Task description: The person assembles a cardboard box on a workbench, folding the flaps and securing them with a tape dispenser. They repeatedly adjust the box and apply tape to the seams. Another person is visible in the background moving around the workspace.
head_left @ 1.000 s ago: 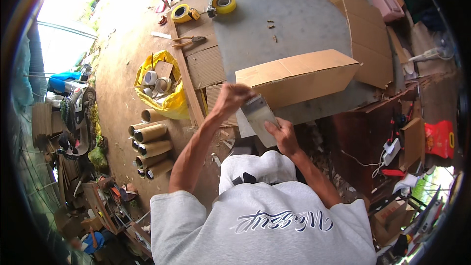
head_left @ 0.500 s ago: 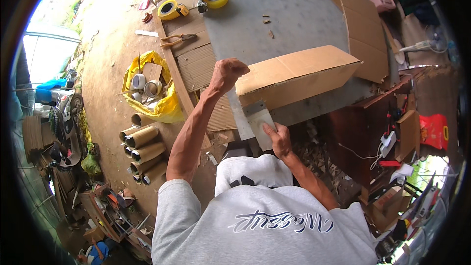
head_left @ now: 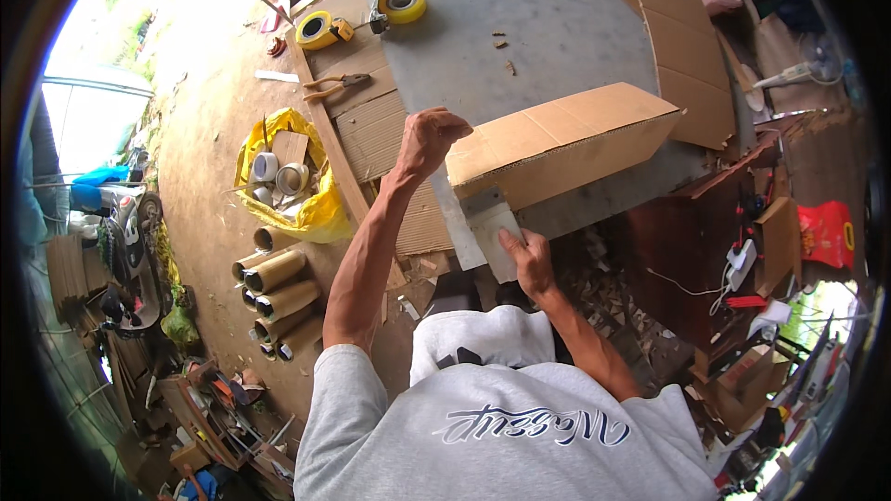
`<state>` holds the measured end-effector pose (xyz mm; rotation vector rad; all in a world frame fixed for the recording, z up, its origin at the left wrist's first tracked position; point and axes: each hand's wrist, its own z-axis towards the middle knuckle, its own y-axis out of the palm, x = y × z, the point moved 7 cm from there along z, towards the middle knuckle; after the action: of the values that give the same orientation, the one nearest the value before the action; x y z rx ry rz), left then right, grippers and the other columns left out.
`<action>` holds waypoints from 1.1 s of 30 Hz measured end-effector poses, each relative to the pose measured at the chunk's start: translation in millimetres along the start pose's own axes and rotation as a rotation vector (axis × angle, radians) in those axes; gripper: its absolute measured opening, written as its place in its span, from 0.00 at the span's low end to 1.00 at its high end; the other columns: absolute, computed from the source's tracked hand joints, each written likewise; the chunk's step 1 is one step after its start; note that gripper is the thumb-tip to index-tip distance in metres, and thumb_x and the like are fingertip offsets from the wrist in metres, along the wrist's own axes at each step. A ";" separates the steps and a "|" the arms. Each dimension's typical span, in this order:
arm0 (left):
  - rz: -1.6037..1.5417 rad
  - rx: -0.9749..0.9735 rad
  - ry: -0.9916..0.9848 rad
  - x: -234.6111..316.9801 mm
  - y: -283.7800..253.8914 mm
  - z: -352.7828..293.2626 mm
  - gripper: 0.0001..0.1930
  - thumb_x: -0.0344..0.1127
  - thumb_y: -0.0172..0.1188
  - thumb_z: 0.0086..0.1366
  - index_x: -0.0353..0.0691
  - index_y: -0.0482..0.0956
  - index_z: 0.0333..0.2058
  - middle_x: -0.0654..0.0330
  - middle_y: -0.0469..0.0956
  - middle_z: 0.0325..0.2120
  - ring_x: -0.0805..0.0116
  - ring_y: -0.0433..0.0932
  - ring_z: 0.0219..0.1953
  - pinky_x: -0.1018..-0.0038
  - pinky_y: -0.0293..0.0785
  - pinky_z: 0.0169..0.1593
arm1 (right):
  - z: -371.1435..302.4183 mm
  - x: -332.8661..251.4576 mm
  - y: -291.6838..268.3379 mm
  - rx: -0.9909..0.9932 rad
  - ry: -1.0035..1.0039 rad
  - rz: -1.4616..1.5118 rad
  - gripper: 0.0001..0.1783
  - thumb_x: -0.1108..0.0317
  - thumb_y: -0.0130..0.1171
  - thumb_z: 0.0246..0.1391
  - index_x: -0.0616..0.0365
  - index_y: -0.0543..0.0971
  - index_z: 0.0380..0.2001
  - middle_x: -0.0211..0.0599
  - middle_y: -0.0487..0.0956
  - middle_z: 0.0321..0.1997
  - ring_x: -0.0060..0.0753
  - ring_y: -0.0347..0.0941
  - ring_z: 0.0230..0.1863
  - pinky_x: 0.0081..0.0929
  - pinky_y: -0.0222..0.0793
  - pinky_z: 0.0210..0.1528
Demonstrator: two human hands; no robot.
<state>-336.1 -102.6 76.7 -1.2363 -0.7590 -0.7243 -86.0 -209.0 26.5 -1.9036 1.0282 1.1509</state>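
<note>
A long closed cardboard box (head_left: 575, 125) lies across the grey tabletop (head_left: 520, 23). At its left end my left hand (head_left: 432, 139) is closed, with the fingers curled toward the box's corner. Whatever those fingers hold, if anything, is hidden. My right hand (head_left: 529, 264) grips a flat, pale scraper-like tool (head_left: 492, 239) with the thumb on top. Its darker grey metal edge meets the box's near left corner, below the left hand.
Two yellow tape rolls (head_left: 402, 3) and pliers (head_left: 336, 84) lie at the table's far left. A yellow bag (head_left: 320, 209) of tape rolls and several cardboard tubes (head_left: 276, 271) are on the floor. Flat cardboard (head_left: 687, 56) covers the right side; a power strip (head_left: 740, 264) lies farther right.
The view has turned slightly. Both hands, the box and the scraper-like tool keep their places relative to each other.
</note>
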 end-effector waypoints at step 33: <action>0.369 -0.365 0.065 28.8 75.2 -63.7 0.23 0.50 0.40 0.77 0.35 0.72 0.53 0.38 0.79 0.46 0.34 0.79 0.44 0.49 0.74 0.47 | 0.8 92.4 8.6 0.097 -0.100 0.172 0.31 0.43 0.62 0.58 0.67 0.84 0.37 0.48 0.84 0.30 0.37 0.78 0.33 0.37 0.72 0.41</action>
<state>-251.2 -153.6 49.6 -1.6211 -0.3349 -0.6079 -66.4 -237.9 -59.4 -1.6912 1.1881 1.2557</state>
